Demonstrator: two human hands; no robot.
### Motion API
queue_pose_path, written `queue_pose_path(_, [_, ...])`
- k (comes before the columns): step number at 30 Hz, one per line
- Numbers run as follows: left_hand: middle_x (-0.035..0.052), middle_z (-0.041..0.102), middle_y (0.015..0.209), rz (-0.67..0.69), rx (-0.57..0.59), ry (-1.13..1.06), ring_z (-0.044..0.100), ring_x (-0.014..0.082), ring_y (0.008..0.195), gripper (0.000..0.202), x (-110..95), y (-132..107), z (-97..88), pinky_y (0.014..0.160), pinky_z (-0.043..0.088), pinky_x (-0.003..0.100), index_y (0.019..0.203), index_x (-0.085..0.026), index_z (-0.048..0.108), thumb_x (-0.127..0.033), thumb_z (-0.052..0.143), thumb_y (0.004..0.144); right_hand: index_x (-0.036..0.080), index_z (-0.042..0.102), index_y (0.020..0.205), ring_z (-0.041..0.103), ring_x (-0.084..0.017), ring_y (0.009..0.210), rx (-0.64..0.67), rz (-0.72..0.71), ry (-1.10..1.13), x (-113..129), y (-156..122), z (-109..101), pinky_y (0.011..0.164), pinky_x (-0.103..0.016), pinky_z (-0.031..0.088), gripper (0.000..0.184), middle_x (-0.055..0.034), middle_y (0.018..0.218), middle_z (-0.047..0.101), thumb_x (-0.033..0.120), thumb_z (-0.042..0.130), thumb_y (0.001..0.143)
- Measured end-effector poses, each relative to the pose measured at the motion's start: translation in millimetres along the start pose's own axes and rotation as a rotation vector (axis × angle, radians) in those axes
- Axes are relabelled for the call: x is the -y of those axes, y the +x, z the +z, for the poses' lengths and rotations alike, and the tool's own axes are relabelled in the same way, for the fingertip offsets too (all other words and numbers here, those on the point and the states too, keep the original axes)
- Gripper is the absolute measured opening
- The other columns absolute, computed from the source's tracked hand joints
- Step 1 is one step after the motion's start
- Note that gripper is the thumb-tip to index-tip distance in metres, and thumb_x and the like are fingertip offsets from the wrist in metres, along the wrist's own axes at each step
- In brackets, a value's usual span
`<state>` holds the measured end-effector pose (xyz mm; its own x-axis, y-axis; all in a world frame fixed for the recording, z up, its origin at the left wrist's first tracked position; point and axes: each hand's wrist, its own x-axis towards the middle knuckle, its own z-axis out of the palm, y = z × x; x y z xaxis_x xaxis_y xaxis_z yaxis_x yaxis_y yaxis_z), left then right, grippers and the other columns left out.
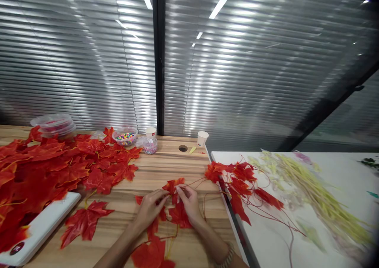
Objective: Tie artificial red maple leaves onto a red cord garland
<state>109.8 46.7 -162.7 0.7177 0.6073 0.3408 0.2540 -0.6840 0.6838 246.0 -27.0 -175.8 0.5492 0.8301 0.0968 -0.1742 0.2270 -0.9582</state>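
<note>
We see the left hand and the right hand pinching a red artificial maple leaf between narrowed fingertips, just above the wood-grain table. Beside them, more leaves and thin red cords spread right onto a white table; leftward we find a maple-leaf pile near a bowl of multicolored beads.

Left hand: was curled inward, thumb and index finger pinched.
Right hand: faced it closely, fingers bent toward the thumb.
Forearms: slanted inward from below.
</note>
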Motion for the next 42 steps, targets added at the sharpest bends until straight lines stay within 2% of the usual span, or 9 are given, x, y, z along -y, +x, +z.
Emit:
queue_pose_path(14, [0.0047,0.068,0.086,-0.032,-0.007,0.019,0.062,0.0165,0.077,0.022,-1.3,0.2,-1.1,0.072,0.048,0.027,0.090,-0.020,0.065,-0.024,0.045,0.082,0.013,0.060,0.077,0.044,-0.008,0.045,-0.073,0.033,0.068,3.6,0.7,-1.7,0.045,-0.020,0.035,0.028,-0.0002,0.062,0.056,0.041,0.060,0.072])
queue_pose_path(23, [0.0058,0.068,0.088,-0.053,0.006,0.020,0.062,0.0182,0.080,0.024,-3.2,0.6,-2.5,0.075,0.048,0.030,0.092,-0.020,0.065,-0.026,0.044,0.083,0.013,0.058,0.075,0.041,-0.008,0.045,-0.098,0.045,0.078,8.6,-0.8,-0.1,0.045,-0.020,0.034,0.029,0.0007,0.059,0.053,0.043,0.058,0.074])
queue_pose_path(42, [0.0047,0.068,0.087,-0.061,-0.002,0.029,0.062,0.0172,0.079,0.023,-1.3,0.2,-1.3,0.074,0.047,0.027,0.091,-0.020,0.065,-0.026,0.044,0.083,0.015,0.056,0.067,0.040,-0.007,0.046,-0.129,0.062,0.151,8.2,-0.9,-0.9,0.045,-0.020,0.030,0.024,0.0025,0.057,0.050,0.038,0.058,0.075])
